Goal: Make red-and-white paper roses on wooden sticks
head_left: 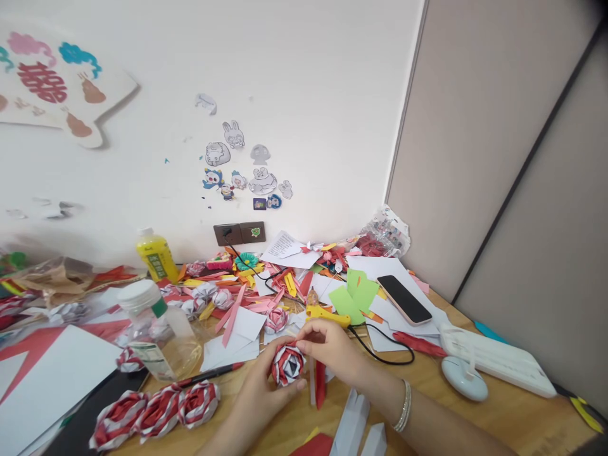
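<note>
A red and white folded paper rosette (pixel 288 365) sits in my left hand (pixel 266 380), its thumb and fingers curled around the sides. My right hand (pixel 325 342) pinches the rosette's upper right edge, and a silvery bracelet circles that wrist. Below the hands, a red paper strip (pixel 320 385) and a pale strip hang or lie close together; I cannot tell whether they join the rosette. Three larger red and white paper rosettes (pixel 159 413) lie in a row at the lower left. Folded white paper strips (pixel 350 421) lie near the front edge.
Behind my hands lies a yellow glue gun (pixel 327 313) with a black cord. A clear jar (pixel 161 329) and a yellow bottle (pixel 158 254) stand left. On the right are a phone (pixel 405 299), green paper (pixel 355 294) and a white lamp (pixel 496 361). Paper scraps crowd the back.
</note>
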A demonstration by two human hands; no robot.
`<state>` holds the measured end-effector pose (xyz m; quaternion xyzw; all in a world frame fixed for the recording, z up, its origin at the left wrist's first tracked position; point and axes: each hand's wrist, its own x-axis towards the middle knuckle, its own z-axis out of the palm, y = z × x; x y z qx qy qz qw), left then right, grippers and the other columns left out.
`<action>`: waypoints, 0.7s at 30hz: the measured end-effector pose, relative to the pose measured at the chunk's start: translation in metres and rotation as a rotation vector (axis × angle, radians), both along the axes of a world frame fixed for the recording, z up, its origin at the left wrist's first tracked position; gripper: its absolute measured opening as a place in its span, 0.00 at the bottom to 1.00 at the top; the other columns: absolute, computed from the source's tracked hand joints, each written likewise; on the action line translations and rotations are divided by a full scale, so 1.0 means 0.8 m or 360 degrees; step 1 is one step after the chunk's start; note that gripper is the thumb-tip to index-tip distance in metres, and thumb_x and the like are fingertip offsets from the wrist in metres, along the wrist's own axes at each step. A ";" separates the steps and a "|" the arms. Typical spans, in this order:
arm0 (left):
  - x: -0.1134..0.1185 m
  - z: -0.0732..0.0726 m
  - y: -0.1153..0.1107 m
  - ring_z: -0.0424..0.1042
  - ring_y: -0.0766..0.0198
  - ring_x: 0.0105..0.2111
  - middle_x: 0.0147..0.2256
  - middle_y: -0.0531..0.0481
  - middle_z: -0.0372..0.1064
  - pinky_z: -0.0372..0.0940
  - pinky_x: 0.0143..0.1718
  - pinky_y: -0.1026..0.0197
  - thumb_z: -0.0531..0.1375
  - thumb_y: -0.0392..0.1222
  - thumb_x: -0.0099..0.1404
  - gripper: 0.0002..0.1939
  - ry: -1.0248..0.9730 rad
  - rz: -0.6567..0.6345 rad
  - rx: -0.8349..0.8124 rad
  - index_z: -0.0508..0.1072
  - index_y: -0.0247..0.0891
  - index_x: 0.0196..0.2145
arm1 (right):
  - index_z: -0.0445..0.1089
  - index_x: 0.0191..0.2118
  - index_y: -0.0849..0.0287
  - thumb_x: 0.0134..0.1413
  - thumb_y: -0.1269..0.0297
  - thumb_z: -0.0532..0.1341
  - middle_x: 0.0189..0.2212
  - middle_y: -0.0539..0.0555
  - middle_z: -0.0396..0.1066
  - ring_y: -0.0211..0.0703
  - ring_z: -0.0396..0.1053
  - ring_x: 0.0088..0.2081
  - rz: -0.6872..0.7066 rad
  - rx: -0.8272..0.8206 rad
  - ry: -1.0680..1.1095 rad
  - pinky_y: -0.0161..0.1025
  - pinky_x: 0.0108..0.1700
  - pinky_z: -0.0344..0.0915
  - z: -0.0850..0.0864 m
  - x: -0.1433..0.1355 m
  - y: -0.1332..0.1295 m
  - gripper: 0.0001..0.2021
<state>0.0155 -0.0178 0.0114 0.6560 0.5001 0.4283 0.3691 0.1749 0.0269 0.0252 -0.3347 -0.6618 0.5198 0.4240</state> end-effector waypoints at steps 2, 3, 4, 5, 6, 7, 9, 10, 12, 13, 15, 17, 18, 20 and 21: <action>0.001 -0.001 -0.001 0.70 0.54 0.45 0.44 0.45 0.72 0.64 0.47 0.56 0.64 0.40 0.49 0.23 0.0006 0.0011 0.0023 0.66 0.38 0.44 | 0.68 0.28 0.60 0.46 0.64 0.62 0.26 0.48 0.67 0.37 0.65 0.29 0.0004 -0.0024 0.0003 0.34 0.34 0.62 -0.002 -0.002 -0.002 0.05; 0.001 -0.001 -0.001 0.71 0.54 0.44 0.42 0.45 0.72 0.65 0.46 0.57 0.64 0.40 0.49 0.22 0.0011 0.0024 0.0034 0.66 0.38 0.43 | 0.67 0.27 0.60 0.46 0.64 0.62 0.25 0.48 0.66 0.37 0.65 0.29 0.0010 -0.0019 -0.0011 0.34 0.33 0.62 -0.002 -0.002 -0.003 0.06; 0.002 0.000 -0.002 0.71 0.55 0.43 0.42 0.46 0.72 0.65 0.45 0.58 0.63 0.40 0.49 0.21 0.0017 0.0036 0.0041 0.66 0.38 0.42 | 0.67 0.27 0.60 0.47 0.64 0.62 0.25 0.48 0.66 0.37 0.65 0.29 0.0023 -0.0003 -0.0038 0.34 0.33 0.61 -0.001 -0.002 -0.003 0.06; 0.003 0.001 -0.003 0.71 0.56 0.42 0.41 0.47 0.72 0.65 0.44 0.58 0.63 0.39 0.49 0.20 0.0022 0.0040 0.0045 0.66 0.39 0.42 | 0.67 0.27 0.60 0.48 0.63 0.61 0.25 0.48 0.66 0.38 0.64 0.29 0.0040 0.0028 -0.0077 0.34 0.33 0.61 0.000 -0.001 -0.003 0.06; 0.004 0.002 -0.003 0.71 0.56 0.42 0.41 0.47 0.72 0.65 0.44 0.59 0.63 0.39 0.49 0.20 0.0025 0.0040 0.0049 0.66 0.39 0.41 | 0.67 0.28 0.60 0.50 0.63 0.60 0.25 0.48 0.66 0.38 0.65 0.30 0.0051 0.0077 -0.0125 0.34 0.33 0.61 0.002 0.002 -0.001 0.06; 0.004 0.003 -0.004 0.71 0.56 0.41 0.41 0.47 0.72 0.65 0.43 0.59 0.63 0.39 0.50 0.19 0.0025 0.0037 0.0047 0.67 0.39 0.41 | 0.67 0.28 0.60 0.52 0.63 0.58 0.26 0.49 0.66 0.38 0.65 0.30 0.0036 0.0149 -0.0181 0.34 0.34 0.61 0.004 0.005 0.002 0.07; 0.004 0.002 -0.003 0.72 0.57 0.39 0.40 0.48 0.72 0.65 0.42 0.60 0.62 0.41 0.51 0.18 0.0014 0.0045 0.0036 0.66 0.39 0.41 | 0.67 0.28 0.60 0.54 0.64 0.56 0.27 0.49 0.66 0.39 0.65 0.31 -0.0102 0.0348 -0.0328 0.35 0.35 0.60 0.008 0.015 0.012 0.08; 0.003 0.001 -0.002 0.72 0.57 0.38 0.39 0.48 0.72 0.66 0.41 0.60 0.62 0.42 0.51 0.18 0.0005 0.0061 0.0029 0.66 0.39 0.41 | 0.67 0.27 0.60 0.55 0.66 0.55 0.27 0.50 0.67 0.39 0.65 0.32 -0.0226 0.0454 -0.0422 0.35 0.36 0.60 0.010 0.020 0.018 0.08; 0.000 -0.001 0.002 0.72 0.56 0.37 0.38 0.47 0.72 0.66 0.40 0.59 0.62 0.44 0.51 0.19 -0.0017 0.0122 0.0017 0.65 0.39 0.41 | 0.67 0.26 0.60 0.52 0.70 0.56 0.27 0.50 0.67 0.39 0.65 0.32 -0.0439 0.0598 -0.0685 0.34 0.36 0.58 0.014 0.033 0.030 0.07; -0.002 -0.003 0.004 0.72 0.56 0.38 0.38 0.47 0.72 0.66 0.41 0.58 0.62 0.45 0.50 0.20 -0.0031 0.0156 0.0013 0.65 0.38 0.41 | 0.68 0.26 0.60 0.51 0.71 0.56 0.27 0.51 0.68 0.39 0.65 0.32 -0.0493 0.0623 -0.0845 0.34 0.35 0.57 0.016 0.039 0.034 0.06; -0.005 -0.003 0.008 0.71 0.55 0.40 0.39 0.46 0.71 0.65 0.43 0.57 0.63 0.46 0.50 0.22 -0.0061 0.0213 0.0000 0.64 0.38 0.42 | 0.69 0.25 0.60 0.49 0.72 0.57 0.27 0.51 0.69 0.39 0.65 0.30 -0.0497 0.0612 -0.1157 0.32 0.32 0.55 0.019 0.049 0.038 0.05; -0.008 0.000 0.011 0.71 0.54 0.41 0.40 0.45 0.71 0.64 0.44 0.57 0.63 0.47 0.49 0.24 -0.0093 0.0246 -0.0024 0.64 0.38 0.43 | 0.70 0.25 0.60 0.47 0.69 0.60 0.26 0.50 0.69 0.37 0.64 0.27 -0.0371 0.0548 -0.1406 0.31 0.28 0.52 0.019 0.056 0.036 0.03; -0.010 0.001 0.012 0.71 0.54 0.41 0.40 0.45 0.71 0.65 0.44 0.56 0.63 0.47 0.49 0.24 -0.0108 0.0256 -0.0037 0.63 0.38 0.43 | 0.71 0.25 0.59 0.45 0.66 0.62 0.24 0.49 0.69 0.37 0.64 0.26 -0.0275 0.0508 -0.1510 0.31 0.26 0.51 0.018 0.057 0.034 0.03; -0.012 0.003 0.015 0.71 0.54 0.40 0.40 0.45 0.71 0.65 0.43 0.56 0.63 0.47 0.48 0.25 -0.0134 0.0277 -0.0042 0.63 0.37 0.43 | 0.72 0.24 0.59 0.41 0.63 0.65 0.22 0.48 0.68 0.36 0.63 0.23 -0.0087 0.0464 -0.1700 0.31 0.24 0.48 0.013 0.056 0.028 0.05; -0.014 0.003 0.016 0.71 0.54 0.39 0.39 0.45 0.71 0.65 0.43 0.55 0.63 0.47 0.48 0.25 -0.0145 0.0288 -0.0034 0.63 0.37 0.43 | 0.72 0.24 0.59 0.40 0.65 0.65 0.21 0.49 0.68 0.37 0.63 0.22 -0.0034 0.0481 -0.1796 0.31 0.23 0.47 0.009 0.054 0.026 0.04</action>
